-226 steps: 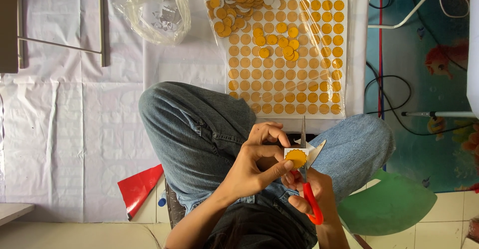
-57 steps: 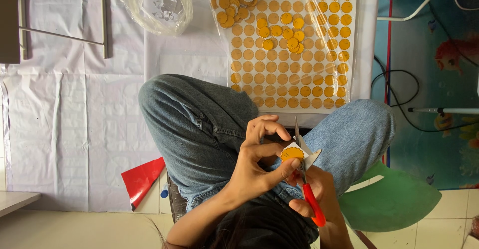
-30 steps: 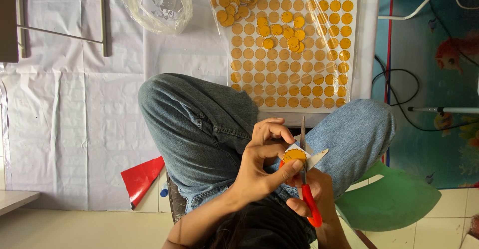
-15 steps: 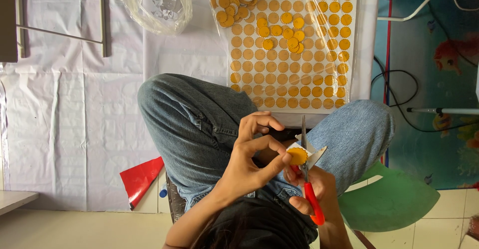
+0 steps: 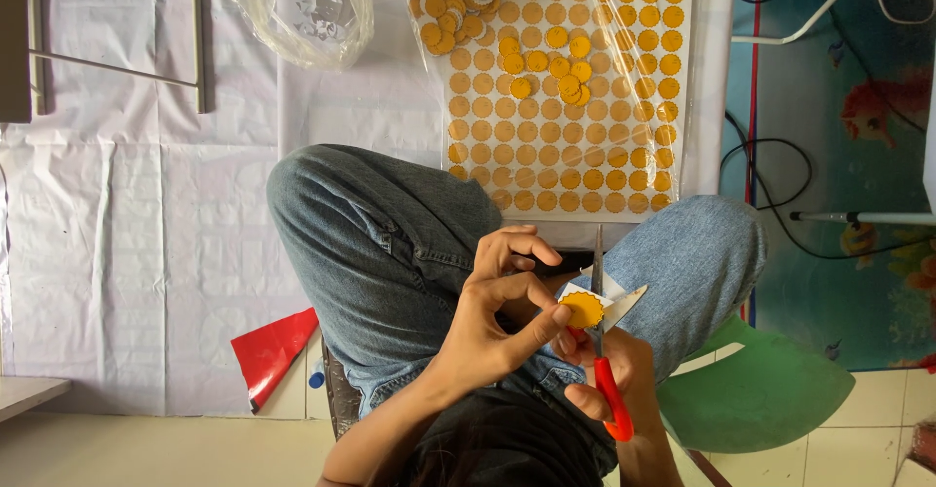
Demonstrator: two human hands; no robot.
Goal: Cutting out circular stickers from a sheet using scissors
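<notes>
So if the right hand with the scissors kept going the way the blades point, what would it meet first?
Probably the sheet of orange discs just past the knees: the right hand aims the scissors up the picture toward it. Depth is unclear, so the blades might pass above it.

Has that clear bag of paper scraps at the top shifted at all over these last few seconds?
No. The clear bag sits in the same spot beside the sheet of yellow circles.
</notes>
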